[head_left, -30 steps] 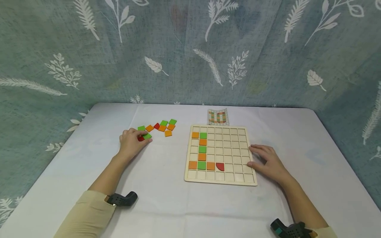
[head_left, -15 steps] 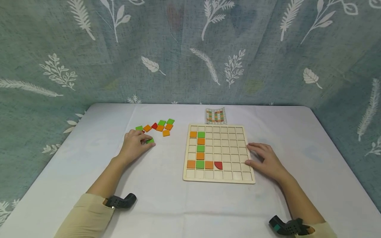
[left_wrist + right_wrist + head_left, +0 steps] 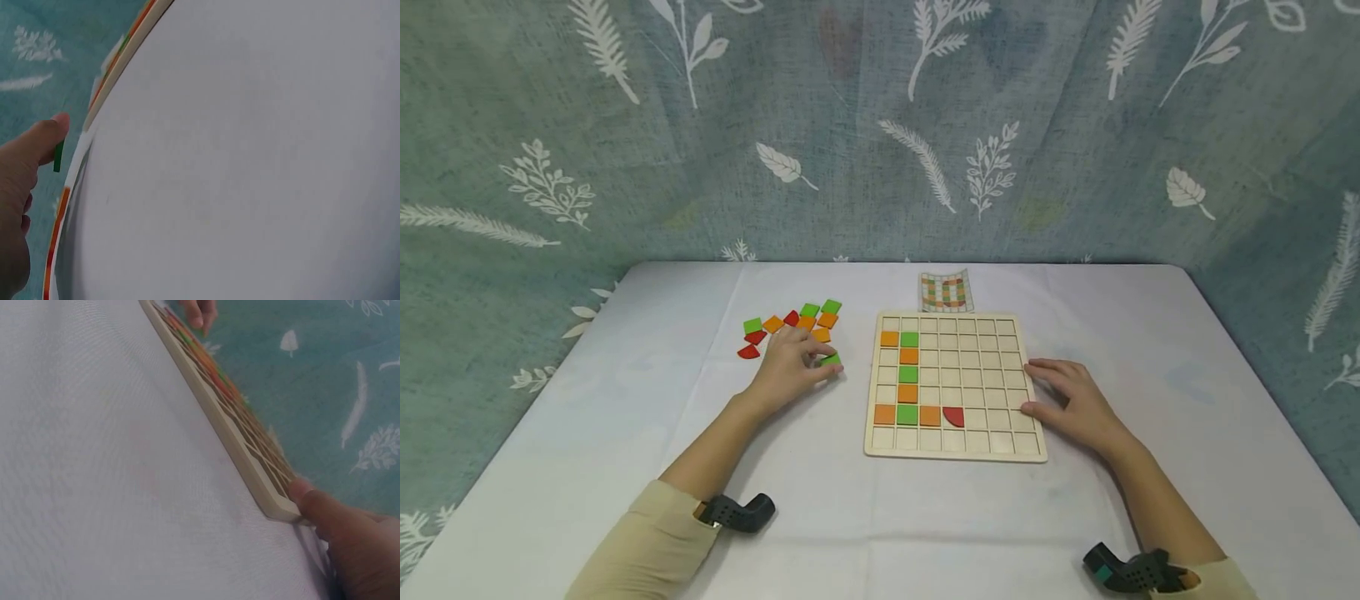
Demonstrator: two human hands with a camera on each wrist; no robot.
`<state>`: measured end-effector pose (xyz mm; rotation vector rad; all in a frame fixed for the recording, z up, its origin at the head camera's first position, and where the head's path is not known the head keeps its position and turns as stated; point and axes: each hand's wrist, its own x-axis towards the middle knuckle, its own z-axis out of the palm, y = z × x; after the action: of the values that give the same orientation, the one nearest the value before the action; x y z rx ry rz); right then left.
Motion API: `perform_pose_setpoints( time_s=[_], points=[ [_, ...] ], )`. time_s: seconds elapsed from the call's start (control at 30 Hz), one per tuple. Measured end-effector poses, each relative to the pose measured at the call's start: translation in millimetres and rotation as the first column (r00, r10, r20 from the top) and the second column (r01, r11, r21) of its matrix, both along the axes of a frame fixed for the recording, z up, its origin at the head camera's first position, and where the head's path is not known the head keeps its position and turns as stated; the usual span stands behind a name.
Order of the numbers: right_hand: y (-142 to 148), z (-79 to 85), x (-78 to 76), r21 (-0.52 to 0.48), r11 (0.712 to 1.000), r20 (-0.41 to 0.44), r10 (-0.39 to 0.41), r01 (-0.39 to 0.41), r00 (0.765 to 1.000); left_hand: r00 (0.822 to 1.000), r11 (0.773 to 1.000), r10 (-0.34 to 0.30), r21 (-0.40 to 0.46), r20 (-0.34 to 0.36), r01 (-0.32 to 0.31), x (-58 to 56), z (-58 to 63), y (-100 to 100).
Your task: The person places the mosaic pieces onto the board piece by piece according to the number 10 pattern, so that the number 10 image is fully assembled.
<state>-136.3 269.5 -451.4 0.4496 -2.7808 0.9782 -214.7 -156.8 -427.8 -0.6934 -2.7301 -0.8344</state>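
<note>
In the head view my left hand (image 3: 785, 367) pinches a green square tile (image 3: 831, 360) between thumb and fingers, left of the wooden grid board (image 3: 955, 457). The left wrist view shows this green tile (image 3: 58, 157) edge-on beneath the thumb. My right hand (image 3: 1081, 410) rests at the board's right side, its thumb and fingers extended to the edge. In the right wrist view the thumb (image 3: 310, 499) lies on the board's corner area. Orange and green tiles fill some cells on the board's left, along with a red quarter-round tile (image 3: 953, 417).
Loose tiles lie beyond and left of my left hand, among them a green square (image 3: 752, 326), an orange square (image 3: 773, 324) and a red piece (image 3: 748, 352). A small printed pattern card (image 3: 945, 292) lies behind the board. A leaf-patterned cloth (image 3: 880, 167) hangs behind the table.
My left hand has taken the green tile from the pile and moved right with it, uncovering two red pieces. My right hand has stayed at the board's edge.
</note>
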Motion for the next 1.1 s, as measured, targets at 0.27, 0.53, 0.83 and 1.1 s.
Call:
perform_pose_setpoints(
  time_s=[0.27,0.53,0.83,1.1],
  points=[
    [1.3,-1.4,-0.2,-0.003,1.000,-0.030,0.006,-0.006,1.000,0.989,0.990,-0.134,0.033,-0.060,0.136,6.3,3.3,41.1],
    [0.7,-0.2,0.5,-0.005,1.000,-0.019,0.003,-0.003,1.000,0.974,0.976,-0.211,0.030,-0.078,0.214,15.5,11.8,80.5],
    [2.0,-0.4,-0.1,-0.007,1.000,-0.029,0.007,-0.008,1.000,0.966,0.967,-0.254,0.010,-0.050,0.255,22.4,13.3,117.7],
    [1.0,-0.4,-0.4,-0.014,1.000,-0.024,0.011,-0.012,1.000,0.962,0.962,-0.273,-0.014,0.005,0.273,27.0,4.6,137.5]
  ],
)
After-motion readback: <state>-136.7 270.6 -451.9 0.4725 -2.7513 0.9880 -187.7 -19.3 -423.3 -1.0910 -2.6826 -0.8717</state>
